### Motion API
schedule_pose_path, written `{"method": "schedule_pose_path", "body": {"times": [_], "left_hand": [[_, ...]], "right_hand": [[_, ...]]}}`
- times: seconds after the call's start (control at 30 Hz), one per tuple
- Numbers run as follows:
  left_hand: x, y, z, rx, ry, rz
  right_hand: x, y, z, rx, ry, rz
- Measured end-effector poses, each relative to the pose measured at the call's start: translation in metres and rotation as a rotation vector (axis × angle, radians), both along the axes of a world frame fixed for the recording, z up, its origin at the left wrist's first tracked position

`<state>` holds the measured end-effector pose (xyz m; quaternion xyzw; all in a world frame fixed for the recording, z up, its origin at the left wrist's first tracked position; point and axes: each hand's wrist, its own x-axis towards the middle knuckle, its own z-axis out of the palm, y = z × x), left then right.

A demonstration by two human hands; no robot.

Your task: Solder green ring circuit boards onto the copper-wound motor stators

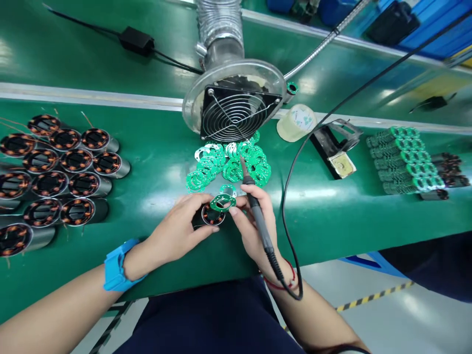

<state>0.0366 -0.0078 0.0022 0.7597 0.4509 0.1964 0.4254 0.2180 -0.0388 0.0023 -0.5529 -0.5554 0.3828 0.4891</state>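
Note:
My left hand (184,223) is closed around a motor stator (213,216), a metal cylinder with copper windings showing at its open end. Right above that end is a green ring-shaped circuit board (222,202), tilted, with the fingers of my right hand (254,221) at its right edge. The same right hand also grips a soldering iron (257,211), its tip pointing up and away over a pile of loose green ring boards (236,162). Whether the board touches the stator cannot be made out.
A round fume extractor fan (236,115) hangs over the pile. Several wound stators (77,184) stand at left. A solder wire roll (296,123), an iron stand with a sponge (337,152) and stacked board assemblies (405,160) are at right. The iron's black cable (285,196) loops beside my right wrist.

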Motion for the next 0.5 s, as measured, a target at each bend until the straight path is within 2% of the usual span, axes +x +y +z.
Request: {"method": "schedule_pose_path", "body": {"times": [0.07, 0.13, 0.27, 0.33, 0.4, 0.5], "left_hand": [[-0.001, 0.002, 0.000, 0.093, 0.073, -0.060], [-0.006, 0.006, 0.003, 0.103, 0.115, -0.130], [-0.023, 0.017, 0.011, -0.012, 0.085, -0.222], [-0.028, 0.021, 0.012, -0.014, 0.096, -0.235], [-0.029, 0.023, 0.010, 0.047, 0.159, -0.230], [-0.024, 0.021, 0.004, 0.169, 0.245, -0.213]], "right_hand": [[0.004, 0.007, 0.004, -0.027, -0.055, 0.142], [0.006, 0.011, 0.007, 0.006, -0.213, 0.221], [0.005, 0.006, 0.010, 0.237, -0.604, 0.139], [0.003, 0.000, 0.009, 0.305, -0.724, 0.155], [0.003, -0.003, 0.007, 0.333, -0.763, 0.216], [0.005, -0.003, 0.005, 0.267, -0.713, 0.315]]}}
